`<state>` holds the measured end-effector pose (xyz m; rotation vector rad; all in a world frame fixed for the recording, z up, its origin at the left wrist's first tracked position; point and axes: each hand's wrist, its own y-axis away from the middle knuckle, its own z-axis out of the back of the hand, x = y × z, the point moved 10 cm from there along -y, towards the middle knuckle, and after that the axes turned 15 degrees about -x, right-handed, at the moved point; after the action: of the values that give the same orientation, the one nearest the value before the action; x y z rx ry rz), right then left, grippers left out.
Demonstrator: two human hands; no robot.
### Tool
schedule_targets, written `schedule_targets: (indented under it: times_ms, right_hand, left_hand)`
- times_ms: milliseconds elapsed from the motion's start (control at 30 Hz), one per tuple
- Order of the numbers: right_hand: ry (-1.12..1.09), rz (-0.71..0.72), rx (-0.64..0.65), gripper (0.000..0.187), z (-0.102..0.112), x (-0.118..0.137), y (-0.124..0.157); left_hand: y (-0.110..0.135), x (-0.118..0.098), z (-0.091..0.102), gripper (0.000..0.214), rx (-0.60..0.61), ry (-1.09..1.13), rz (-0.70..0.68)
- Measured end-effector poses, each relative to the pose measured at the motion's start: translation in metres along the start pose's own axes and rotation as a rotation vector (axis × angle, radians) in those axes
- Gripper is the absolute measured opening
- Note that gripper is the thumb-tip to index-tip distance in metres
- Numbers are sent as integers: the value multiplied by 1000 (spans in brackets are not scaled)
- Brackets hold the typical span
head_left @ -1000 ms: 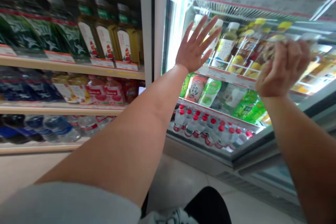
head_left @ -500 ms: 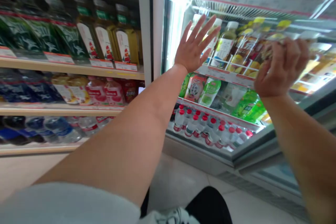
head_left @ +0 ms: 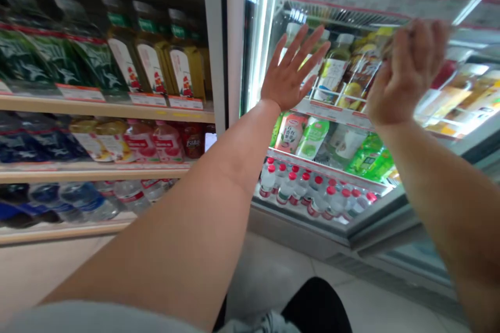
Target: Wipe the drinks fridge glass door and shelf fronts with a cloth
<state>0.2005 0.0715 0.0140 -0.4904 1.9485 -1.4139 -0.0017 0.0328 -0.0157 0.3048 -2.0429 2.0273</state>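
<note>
My left hand [head_left: 291, 73] is raised before the drinks cooler, palm forward and fingers spread, holding nothing. Just beyond it stand bottles with white caps, among them a bottle with a pale label [head_left: 332, 67]. Whether this hand touches anything, I cannot tell. To its right my right hand [head_left: 406, 73] is up at the same shelf, blurred, with its fingers bent and close together. Its inner side is turned away, so anything within is hidden. Yellow-capped dark tea bottles [head_left: 363, 70] lie partly behind it.
Left of a grey post [head_left: 216, 36], a wooden shelf [head_left: 156, 109] carries rows of bottles. Lower cooler shelves hold green-labelled bottles [head_left: 312, 138] and red-capped water bottles [head_left: 287, 187]. The cooler's metal frame [head_left: 375, 229] slants at lower right above the tiled floor [head_left: 269, 265].
My right hand has moved left and slightly up, its fingers now pointing more upward. My left hand stays spread in nearly the same place. The view has shifted slightly.
</note>
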Motion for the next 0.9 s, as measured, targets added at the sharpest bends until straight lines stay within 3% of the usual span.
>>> schedule_targets:
  times_ms: [67, 133, 200, 267, 367, 500, 600, 667, 733, 900]
  right_hand:
    - [-19, 145, 250, 49, -21, 40, -4]
    - [3, 236, 387, 48, -31, 60, -11]
    - [64, 224, 341, 48, -29, 55, -29]
    - [136, 146, 199, 49, -20, 39, -48]
    - [221, 76, 84, 50, -11, 22, -58]
    - [192, 196, 98, 50, -10, 34, -49]
    - [62, 423, 219, 54, -18, 57, -34]
    - [14, 479, 278, 54, -23, 62, -27]
    - [23, 385, 242, 51, -22, 53, -32]
    - [167, 2, -37, 48, -1, 15, -48]
  left_hand:
    - [0, 2, -2, 63, 22, 66, 40]
    - [0, 5, -5, 64, 53, 135, 95]
    - [0, 6, -6, 65, 70, 159, 109]
    - [-1, 4, -5, 66, 57, 127, 77]
    - [-1, 1, 1, 65, 7, 76, 25]
    - [-2, 1, 1, 65, 26, 67, 45]
    - [-2, 2, -2, 62, 39, 67, 50]
    - [-2, 1, -3, 61, 22, 70, 34]
    - [-1, 2, -3, 62, -3, 69, 20]
    - [1, 2, 1, 65, -30, 139, 23]
